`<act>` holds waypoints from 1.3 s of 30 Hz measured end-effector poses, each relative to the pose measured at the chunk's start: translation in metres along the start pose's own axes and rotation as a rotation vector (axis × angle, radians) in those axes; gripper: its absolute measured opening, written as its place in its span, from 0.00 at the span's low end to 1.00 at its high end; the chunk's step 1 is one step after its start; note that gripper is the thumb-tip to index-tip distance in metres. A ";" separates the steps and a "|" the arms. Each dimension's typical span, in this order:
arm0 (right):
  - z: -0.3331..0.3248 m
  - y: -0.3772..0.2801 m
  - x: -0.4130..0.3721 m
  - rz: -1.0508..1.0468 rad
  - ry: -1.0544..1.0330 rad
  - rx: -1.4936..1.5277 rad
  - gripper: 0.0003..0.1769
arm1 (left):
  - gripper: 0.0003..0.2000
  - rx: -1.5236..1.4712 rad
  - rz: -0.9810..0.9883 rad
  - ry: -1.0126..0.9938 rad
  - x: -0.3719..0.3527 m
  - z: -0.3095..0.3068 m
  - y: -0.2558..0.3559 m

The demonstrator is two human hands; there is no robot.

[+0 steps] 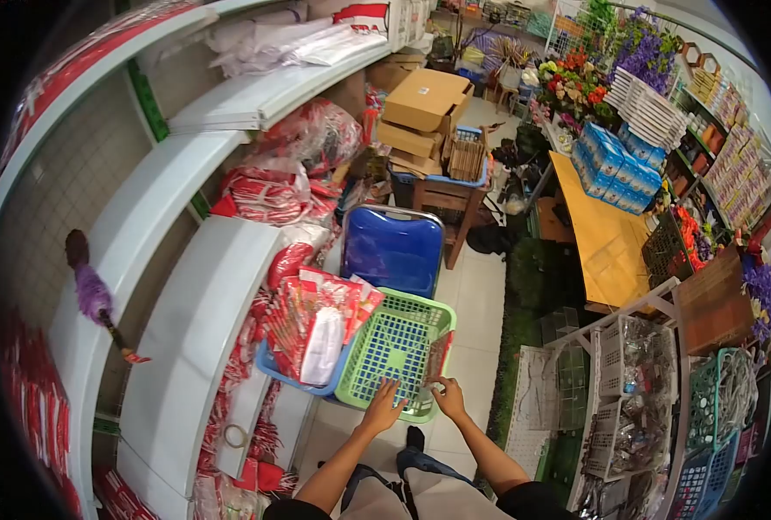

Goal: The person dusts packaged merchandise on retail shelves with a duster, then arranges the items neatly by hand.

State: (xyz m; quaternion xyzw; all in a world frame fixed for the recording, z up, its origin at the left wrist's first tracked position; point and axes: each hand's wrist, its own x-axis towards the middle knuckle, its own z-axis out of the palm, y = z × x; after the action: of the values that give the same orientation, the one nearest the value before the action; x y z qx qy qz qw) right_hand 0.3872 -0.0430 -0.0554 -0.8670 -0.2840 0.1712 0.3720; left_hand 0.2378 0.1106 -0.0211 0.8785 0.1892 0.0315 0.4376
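A green plastic basket [446,316] with a grid bottom stands in front of me. My left hand [385,405] is at its near rim, fingers stretched out over the inside, holding nothing I can see. At the near right corner my right hand [448,399] has its fingers curled in a pinch; what is between them is too small to make out. A narrow brown and red packet [438,355] lies along the basket's right wall, just beyond those fingers. Left of the green basket, a blue basket [292,378] holds red and white plastic packets [320,316].
A blue folding chair [394,247] stands behind the baskets. White shelves [190,321] with red goods run along the left. Right are artificial grass [528,321], a yellow table [598,230] and white baskets [606,433]. Cardboard boxes [424,95] are stacked farther back.
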 end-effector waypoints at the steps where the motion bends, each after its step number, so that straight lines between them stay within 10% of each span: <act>1: -0.004 0.010 0.002 0.025 -0.007 0.019 0.16 | 0.29 -0.013 -0.008 -0.043 0.008 0.015 0.002; 13: 0.010 0.051 0.036 -0.084 -0.105 -0.013 0.25 | 0.32 0.698 -0.340 -0.213 0.000 0.094 -0.049; 21: 0.032 0.085 0.035 -0.139 0.086 0.138 0.23 | 0.30 0.716 -0.263 -0.104 -0.019 0.098 -0.073; 26: -0.013 0.062 0.044 0.069 -0.138 0.378 0.24 | 0.30 0.596 -0.318 -0.113 -0.016 0.094 -0.068; 35: -0.141 -0.037 0.065 0.062 -0.503 0.764 0.22 | 0.38 -0.665 -0.518 -0.075 0.007 0.074 -0.055; 39: -0.185 -0.083 0.076 0.036 -0.707 0.990 0.24 | 0.46 -1.716 -0.769 -0.084 0.021 0.017 0.016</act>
State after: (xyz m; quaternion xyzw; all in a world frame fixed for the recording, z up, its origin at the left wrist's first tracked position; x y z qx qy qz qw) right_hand 0.5109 -0.0507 0.1226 -0.4862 -0.2621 0.5669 0.6111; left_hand 0.2660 0.0970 -0.0212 0.1337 0.3626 -0.0182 0.9221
